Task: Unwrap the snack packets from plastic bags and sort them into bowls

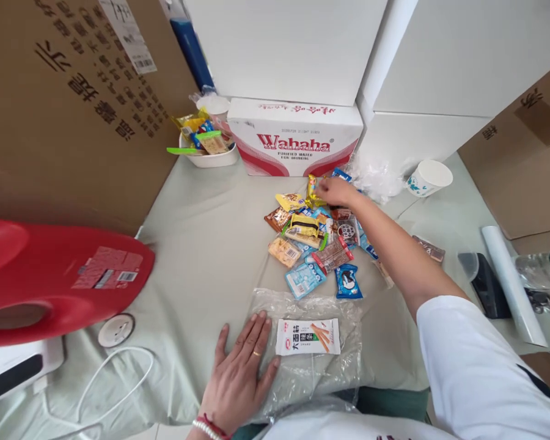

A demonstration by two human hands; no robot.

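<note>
My left hand (239, 374) lies flat with its fingers spread, on the left edge of a clear plastic bag (346, 305). On that bag rests a white snack packet (307, 337) with orange sticks printed on it. Stretched out to the back of a snack pile, my right hand (338, 191) has its fingers closed at a yellow snack packet (311, 190); the fingertips are partly hidden. The pile includes a light blue packet (305, 278), a dark blue packet (348, 282), a red-and-brown packet (332, 255) and a black-and-yellow packet (304, 225).
Behind the pile stands a Wahaha water carton (295, 139), with a white basket of snacks (215, 157) to its left. A paper cup (429, 178) and crumpled plastic (376, 174) are at the back right. A red jug-like container (64, 278) and a white cable (114, 353) occupy the left.
</note>
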